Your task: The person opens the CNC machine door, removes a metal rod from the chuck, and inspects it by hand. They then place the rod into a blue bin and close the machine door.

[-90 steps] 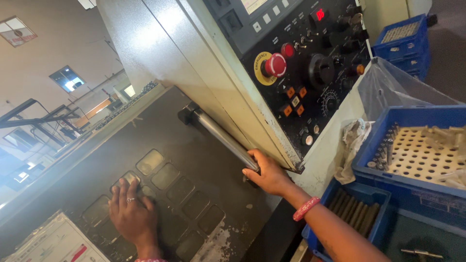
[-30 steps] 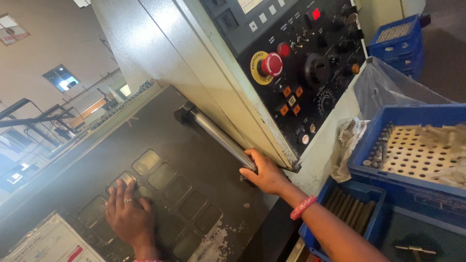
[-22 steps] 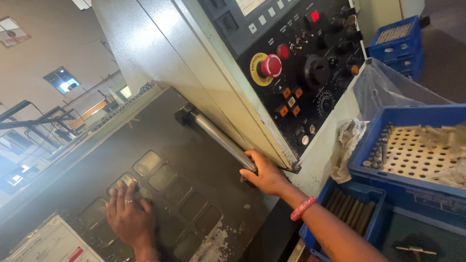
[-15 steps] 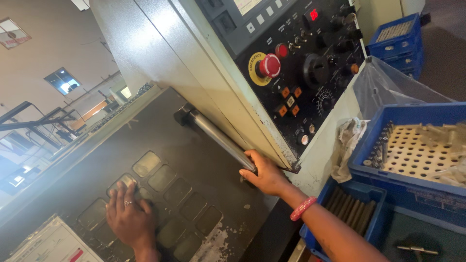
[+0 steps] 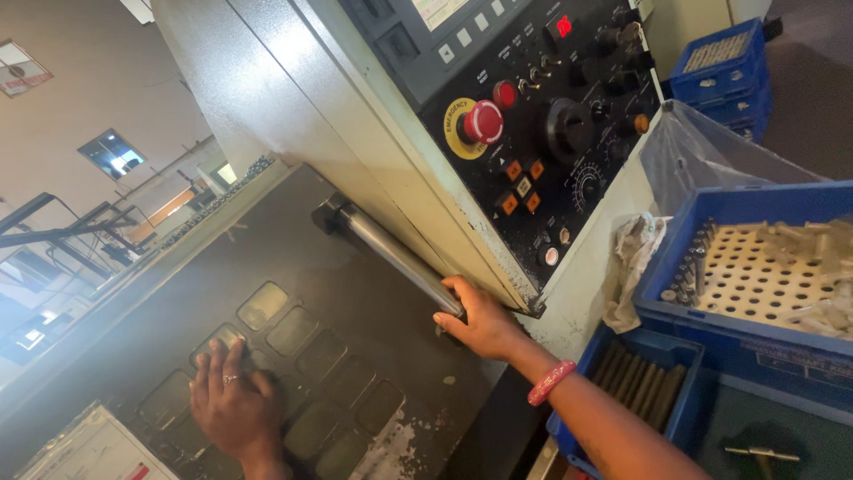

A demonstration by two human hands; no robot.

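Left hand [image 5: 233, 404]: lies flat, fingers spread and open, palm down on the dark machine door [image 5: 355, 293], near left. It grips nothing. The fingertips touch a row of small rounded window panes [image 5: 293, 333] set in the door.
Machine door: dark panel that fills the near-left and middle of the view, sloping up toward the far side.
Door handle [image 5: 391, 253]: a long steel bar mounted on the door, just beside the door's right edge. Its long axis runs from far left to near right.
Right hand [image 5: 480, 320]: closed around the near, lower end of the door handle, fingers wrapped over the bar. Wrist extends toward the near right; a pink bangle [image 5: 551, 382] sits on the wrist.
Relation of hands to handle: the right hand is on the handle; the left hand is well apart from it, to the left, on the door face. The rest of the bar lies up and to the left of the right hand.
Control panel [image 5: 542, 133]: black, directly above the right hand, with a red mushroom button [image 5: 482, 121], knobs and orange keys.
Blue crates [image 5: 755, 302]: right side, one with a perforated tray of small metal parts.
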